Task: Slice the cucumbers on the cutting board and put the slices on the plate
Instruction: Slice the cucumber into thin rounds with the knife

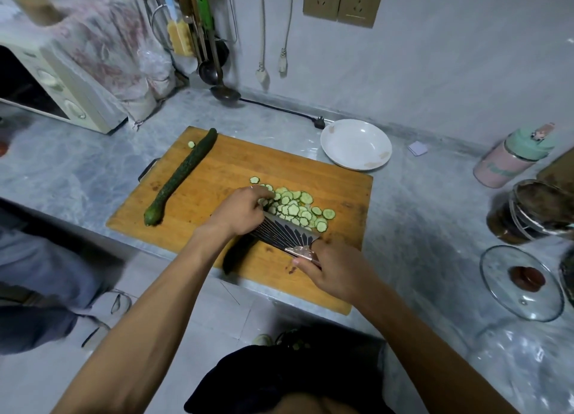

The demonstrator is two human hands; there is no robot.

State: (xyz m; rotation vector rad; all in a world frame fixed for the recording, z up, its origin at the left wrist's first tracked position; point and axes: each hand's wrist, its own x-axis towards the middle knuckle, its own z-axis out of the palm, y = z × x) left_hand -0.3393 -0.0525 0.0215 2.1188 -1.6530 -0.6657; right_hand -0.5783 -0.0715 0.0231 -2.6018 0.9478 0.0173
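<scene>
A wooden cutting board [236, 168] lies on the grey counter. A whole dark cucumber [181, 176] lies along its left side, with one stray slice [191, 144] near its far tip. A pile of pale green slices [298, 207] sits mid-board. My left hand [240, 210] curls its fingers against the left of the pile. My right hand [334, 269] grips the handle of a dark patterned cleaver [284, 233], whose blade lies nearly flat at the pile's near edge. An uncut cucumber piece [237, 252] shows under my left wrist. The white plate [355, 143] sits beyond the board's right corner, empty.
A toaster oven [52, 84] under a cloth stands at the left. Ladles [225, 95] hang at the back wall, and a black plug [320, 123] lies by the plate. To the right are a pink bottle [512, 158], a jar [528, 211] and a glass lid [521, 281].
</scene>
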